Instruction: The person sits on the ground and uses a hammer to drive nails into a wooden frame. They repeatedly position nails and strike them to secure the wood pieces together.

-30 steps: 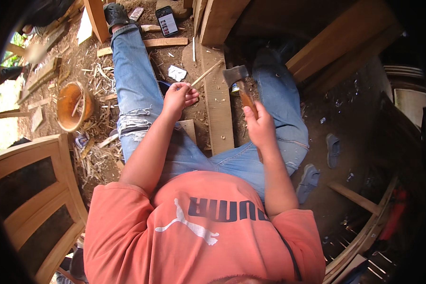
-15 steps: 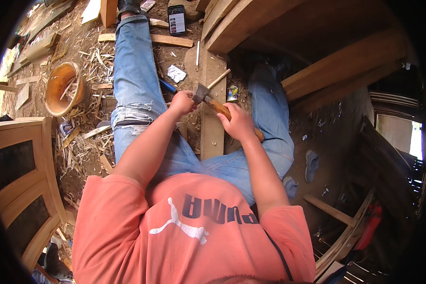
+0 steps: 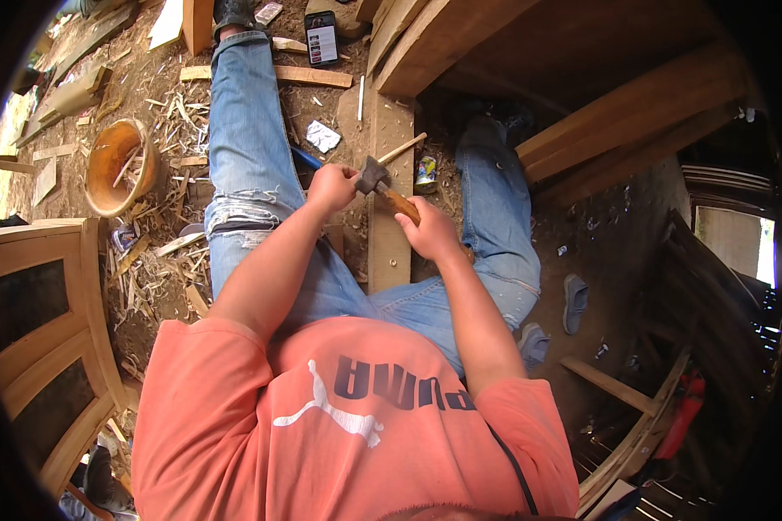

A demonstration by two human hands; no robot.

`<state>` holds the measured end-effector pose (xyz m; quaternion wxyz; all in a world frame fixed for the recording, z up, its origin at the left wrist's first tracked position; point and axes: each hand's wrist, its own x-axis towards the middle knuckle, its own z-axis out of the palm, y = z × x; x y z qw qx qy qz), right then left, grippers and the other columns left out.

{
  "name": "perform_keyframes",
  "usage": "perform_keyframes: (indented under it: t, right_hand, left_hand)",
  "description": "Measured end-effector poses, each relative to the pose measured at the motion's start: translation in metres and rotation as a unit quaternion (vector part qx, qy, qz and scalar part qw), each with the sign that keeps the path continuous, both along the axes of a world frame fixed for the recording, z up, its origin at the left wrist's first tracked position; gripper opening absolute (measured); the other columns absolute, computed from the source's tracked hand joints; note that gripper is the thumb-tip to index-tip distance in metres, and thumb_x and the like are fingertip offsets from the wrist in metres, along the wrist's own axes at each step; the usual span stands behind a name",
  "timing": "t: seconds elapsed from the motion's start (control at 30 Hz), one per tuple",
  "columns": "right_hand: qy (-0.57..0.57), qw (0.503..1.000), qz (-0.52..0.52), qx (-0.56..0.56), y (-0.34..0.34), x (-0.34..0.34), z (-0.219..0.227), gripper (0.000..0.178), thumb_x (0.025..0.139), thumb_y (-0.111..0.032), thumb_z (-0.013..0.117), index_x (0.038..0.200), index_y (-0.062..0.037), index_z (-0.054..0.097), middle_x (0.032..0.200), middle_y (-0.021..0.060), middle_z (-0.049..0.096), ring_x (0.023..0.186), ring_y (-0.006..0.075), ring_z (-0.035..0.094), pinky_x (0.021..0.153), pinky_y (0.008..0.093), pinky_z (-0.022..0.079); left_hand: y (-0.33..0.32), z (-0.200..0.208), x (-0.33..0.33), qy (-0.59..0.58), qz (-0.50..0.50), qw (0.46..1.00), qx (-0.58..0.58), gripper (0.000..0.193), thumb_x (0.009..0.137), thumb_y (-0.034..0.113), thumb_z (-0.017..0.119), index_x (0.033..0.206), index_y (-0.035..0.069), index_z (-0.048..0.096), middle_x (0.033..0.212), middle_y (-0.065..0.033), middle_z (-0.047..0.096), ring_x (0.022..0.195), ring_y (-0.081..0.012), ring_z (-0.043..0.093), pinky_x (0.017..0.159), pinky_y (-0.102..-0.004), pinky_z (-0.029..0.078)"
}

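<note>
My left hand (image 3: 333,188) is closed, fingers pinched together, at the near end of a thin wooden stick (image 3: 406,148). That stick slants away to the upper right, its middle covered by a hammer head. My right hand (image 3: 432,230) is wrapped round the wooden handle of the hammer (image 3: 373,175), whose dark metal head is beside my left fingertips. Whether the head touches the stick, I cannot tell. Beneath both hands, a long wooden plank (image 3: 391,247) lies between my legs. A blue object (image 3: 306,158) shows partly beyond my left hand.
An orange bucket (image 3: 117,169) with wood scraps stands left among shavings. A phone (image 3: 321,39) lies at the top, above crumpled white paper (image 3: 323,136). A small can (image 3: 426,174) is by my right leg. Wooden frames (image 3: 82,295) stand left; large beams (image 3: 626,117) reach in at right.
The hammer head has dropped slightly and turned, and my right hand has moved a little down and left. The stick's far end has shifted slightly down and right.
</note>
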<state>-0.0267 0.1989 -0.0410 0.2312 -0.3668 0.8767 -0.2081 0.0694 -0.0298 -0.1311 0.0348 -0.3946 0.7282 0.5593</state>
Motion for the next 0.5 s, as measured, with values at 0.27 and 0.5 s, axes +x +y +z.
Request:
perform_keyframes:
  t: [0.27,0.5]
  right_hand:
    - [-0.117,0.969,-0.138,-0.169,0.016,-0.01,0.03,0.041,0.103,-0.033,0.074,0.131,-0.0039,0.067,0.1,0.0115,0.076,0.09,0.0238,0.072,0.083,0.0371,0.056]
    - [-0.291,0.88,-0.229,-0.298,0.013,-0.02,0.037,0.039,0.111,-0.032,0.064,0.133,0.0002,0.064,0.086,-0.001,0.066,0.067,0.0056,0.054,0.061,0.0241,0.046]
  left_hand:
    - [-0.016,0.083,0.007,0.149,0.043,0.943,-0.295,0.025,0.095,0.032,0.078,0.104,0.009,0.084,0.097,-0.0133,0.081,0.085,-0.0308,0.078,0.076,-0.0413,0.06]
    - [-0.018,0.127,-0.002,0.21,0.027,0.929,-0.305,0.021,0.093,0.025,0.084,0.104,0.007,0.083,0.097,-0.0125,0.08,0.082,-0.0277,0.078,0.074,-0.0379,0.059]
